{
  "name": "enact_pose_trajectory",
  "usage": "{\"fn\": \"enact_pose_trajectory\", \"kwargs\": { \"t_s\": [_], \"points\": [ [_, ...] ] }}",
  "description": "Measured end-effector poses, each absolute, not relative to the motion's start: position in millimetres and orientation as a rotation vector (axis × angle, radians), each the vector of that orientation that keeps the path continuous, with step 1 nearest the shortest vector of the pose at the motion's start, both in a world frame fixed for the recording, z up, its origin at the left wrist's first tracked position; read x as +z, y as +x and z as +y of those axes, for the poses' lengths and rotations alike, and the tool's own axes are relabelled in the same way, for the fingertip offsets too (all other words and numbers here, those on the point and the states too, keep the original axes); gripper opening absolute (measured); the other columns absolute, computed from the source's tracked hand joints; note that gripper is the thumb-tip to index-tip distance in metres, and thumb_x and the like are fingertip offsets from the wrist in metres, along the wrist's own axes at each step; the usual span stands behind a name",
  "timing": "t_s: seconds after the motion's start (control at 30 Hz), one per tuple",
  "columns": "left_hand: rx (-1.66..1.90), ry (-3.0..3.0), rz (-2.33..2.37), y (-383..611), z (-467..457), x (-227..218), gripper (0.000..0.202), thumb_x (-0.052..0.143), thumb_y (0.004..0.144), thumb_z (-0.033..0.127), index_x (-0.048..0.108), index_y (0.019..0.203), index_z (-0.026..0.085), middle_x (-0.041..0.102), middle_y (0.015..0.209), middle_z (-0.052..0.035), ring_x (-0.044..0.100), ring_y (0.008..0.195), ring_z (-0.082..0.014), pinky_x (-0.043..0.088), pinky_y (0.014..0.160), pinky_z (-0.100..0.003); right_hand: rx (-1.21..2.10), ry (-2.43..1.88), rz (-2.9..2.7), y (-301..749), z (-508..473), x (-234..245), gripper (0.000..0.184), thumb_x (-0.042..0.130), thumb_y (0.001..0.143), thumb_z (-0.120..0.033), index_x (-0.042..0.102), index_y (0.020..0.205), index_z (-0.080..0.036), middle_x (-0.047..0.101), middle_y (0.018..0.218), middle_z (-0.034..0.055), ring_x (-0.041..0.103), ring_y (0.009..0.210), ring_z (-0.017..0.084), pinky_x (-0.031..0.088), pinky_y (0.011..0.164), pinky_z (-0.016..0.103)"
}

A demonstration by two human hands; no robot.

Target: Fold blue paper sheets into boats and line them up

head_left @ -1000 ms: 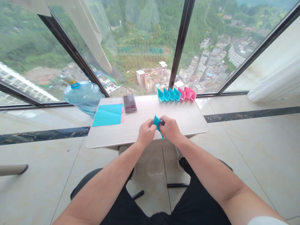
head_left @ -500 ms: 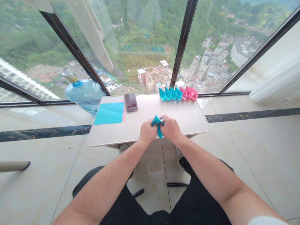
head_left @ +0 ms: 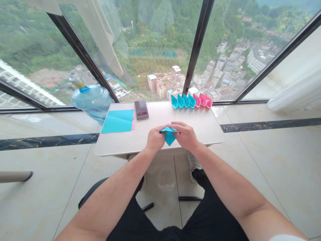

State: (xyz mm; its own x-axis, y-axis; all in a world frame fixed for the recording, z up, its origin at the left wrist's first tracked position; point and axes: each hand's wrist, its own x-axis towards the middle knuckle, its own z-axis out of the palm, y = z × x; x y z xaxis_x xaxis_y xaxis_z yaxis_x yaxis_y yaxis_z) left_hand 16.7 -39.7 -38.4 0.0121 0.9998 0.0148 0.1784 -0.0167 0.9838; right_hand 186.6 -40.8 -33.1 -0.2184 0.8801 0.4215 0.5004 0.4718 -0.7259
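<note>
A folded teal paper piece [head_left: 169, 136] hangs between both hands above the near edge of the small light table [head_left: 203, 125]. My left hand [head_left: 155, 139] pinches its left corner and my right hand [head_left: 186, 135] grips its right side, fingers closed on it. A row of finished folded paper shapes stands at the table's far edge, several teal ones [head_left: 183, 100] on the left and pink ones [head_left: 203, 100] on the right.
Flat sheets of teal paper [head_left: 117, 121] lie on the table's left over a pink sheet [head_left: 133, 124], beside a small dark blurred object [head_left: 141, 109]. A large water bottle [head_left: 92, 101] lies on the floor by the window. My legs in black trousers are under the table.
The teal piece has been spread open sideways between my hands, from a narrow upright fold to a wider shape with its point hanging down. My right hand's fingers have stretched over its top.
</note>
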Motion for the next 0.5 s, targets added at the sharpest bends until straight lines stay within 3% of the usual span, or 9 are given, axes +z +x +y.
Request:
{"fn": "enact_pose_trajectory", "kwargs": {
  "t_s": [0.17, 0.27, 0.37, 0.5],
  "points": [
    [1.115, 1.129, 1.255, 17, -41, -36, 0.053, 0.057, 0.070, 0.015, 0.075, 0.119, 0.019, 0.079, 0.100, -0.0039, 0.071, 0.078, -0.0215, 0.059, 0.064, -0.033, 0.544, -1.137, -1.780, 184, -42, -34, 0.040, 0.052, 0.081, -0.007, 0.075, 0.109, -0.024, 0.072, 0.121, 0.0060, 0.069, 0.109, 0.018, 0.057, 0.095, 0.035],
    [1.138, 1.231, 1.306, 15, -41, -35, 0.048, 0.059, 0.071, 0.015, 0.078, 0.115, 0.021, 0.079, 0.103, -0.0033, 0.072, 0.090, -0.0232, 0.059, 0.080, -0.035, 0.391, -1.106, -1.832, 181, -46, -29, 0.031, 0.060, 0.084, -0.015, 0.072, 0.111, -0.026, 0.069, 0.127, 0.0081, 0.064, 0.115, 0.022, 0.055, 0.098, 0.040],
    [1.130, 1.372, 1.351, 14, -43, -34, 0.042, 0.058, 0.073, 0.014, 0.080, 0.108, 0.022, 0.078, 0.110, -0.0033, 0.070, 0.105, -0.0250, 0.054, 0.097, -0.037, 0.261, -0.990, -1.910, 178, -51, -25, 0.018, 0.061, 0.088, -0.018, 0.072, 0.100, -0.026, 0.072, 0.111, 0.0079, 0.065, 0.109, 0.021, 0.054, 0.097, 0.040],
    [1.054, 1.489, 1.304, 17, -47, -29, 0.033, 0.056, 0.077, 0.016, 0.081, 0.098, 0.021, 0.079, 0.099, -0.0017, 0.071, 0.101, -0.0244, 0.054, 0.094, -0.035, 0.250, -1.027, -1.863, 174, -52, -26, 0.014, 0.057, 0.092, -0.019, 0.070, 0.095, -0.025, 0.071, 0.097, 0.0064, 0.066, 0.093, 0.019, 0.056, 0.087, 0.034]
  ]
}}
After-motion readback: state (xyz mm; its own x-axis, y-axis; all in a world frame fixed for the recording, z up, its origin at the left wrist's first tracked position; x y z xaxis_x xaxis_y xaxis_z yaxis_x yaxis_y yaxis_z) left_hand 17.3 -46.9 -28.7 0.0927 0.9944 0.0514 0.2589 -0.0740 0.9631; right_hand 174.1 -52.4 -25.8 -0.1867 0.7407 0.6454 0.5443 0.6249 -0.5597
